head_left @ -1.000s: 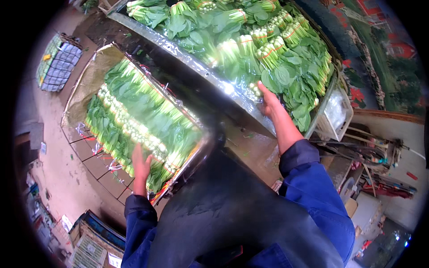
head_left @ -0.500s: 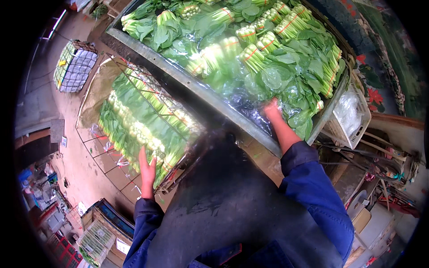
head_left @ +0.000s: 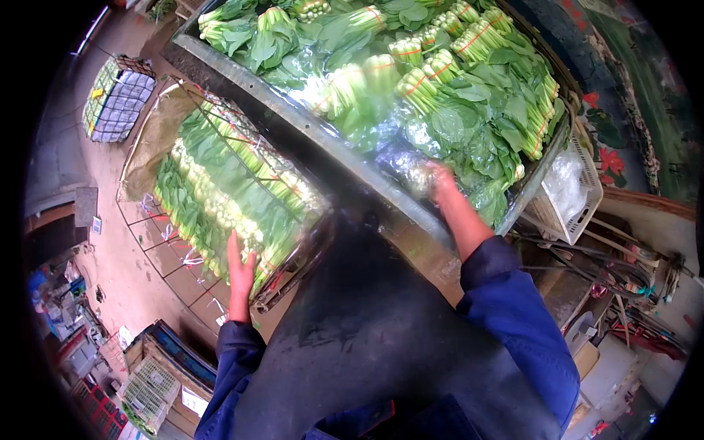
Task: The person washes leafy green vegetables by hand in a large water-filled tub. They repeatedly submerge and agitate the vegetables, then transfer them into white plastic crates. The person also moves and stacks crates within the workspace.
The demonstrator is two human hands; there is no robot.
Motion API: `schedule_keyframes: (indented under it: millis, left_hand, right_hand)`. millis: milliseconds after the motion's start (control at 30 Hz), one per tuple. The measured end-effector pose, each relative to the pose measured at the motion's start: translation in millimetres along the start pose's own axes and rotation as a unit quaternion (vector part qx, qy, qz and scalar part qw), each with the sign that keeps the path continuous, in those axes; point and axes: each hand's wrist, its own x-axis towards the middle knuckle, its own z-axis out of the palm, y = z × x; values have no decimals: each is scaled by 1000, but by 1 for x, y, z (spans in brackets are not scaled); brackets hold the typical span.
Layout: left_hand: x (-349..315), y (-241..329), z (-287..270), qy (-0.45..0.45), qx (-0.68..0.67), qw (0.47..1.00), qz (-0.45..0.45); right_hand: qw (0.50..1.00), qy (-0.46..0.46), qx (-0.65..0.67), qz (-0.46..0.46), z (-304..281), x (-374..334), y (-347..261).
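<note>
My left hand (head_left: 240, 268) rests at the near side of a wire crate (head_left: 165, 253), its fingers apart against the packed bunches of leafy greens (head_left: 213, 202). Those bunches lie in rows, pale stem ends showing between the leaves. On the other side, my right hand (head_left: 441, 182) is in the water of a large metal trough (head_left: 293, 117), close to its near edge. Splashing water and blur hide its fingers. Something pale and blurred shows beside them; I cannot make out whether it is held. Bunches of greens bound with orange-red bands (head_left: 418, 88) fill much of the trough.
A white plastic basket (head_left: 587, 194) with clear plastic in it stands right of the trough. Another wire crate (head_left: 121, 103) is at the far left. A light plastic crate (head_left: 150, 389) lies at lower left. Hoses and tools (head_left: 631, 271) crowd the right side.
My right hand has shifted slightly left in the water, and a pale, blurred patch now shows beside its fingers. My left hand stays at the wire crate.
</note>
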Motion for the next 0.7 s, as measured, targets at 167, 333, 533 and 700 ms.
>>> schedule_keyframes:
  millis: [167,333,533,700]
  left_hand:
    - [37,36,-9,-48,-124,989,-63]
    - [72,97,-17,-81,-240,967,30]
    - [104,152,-33,-321,-443,836,47]
    - [109,116,-67,-379,-455,804,-62]
  right_hand:
    - [993,7,-118,4,9,-23,-10]
    - [989,-137,46,3,78,-104,-38]
    - [988,-150,-31,-19,174,-190,41]
    - [937,-143,-288,-138,289,-222,144]
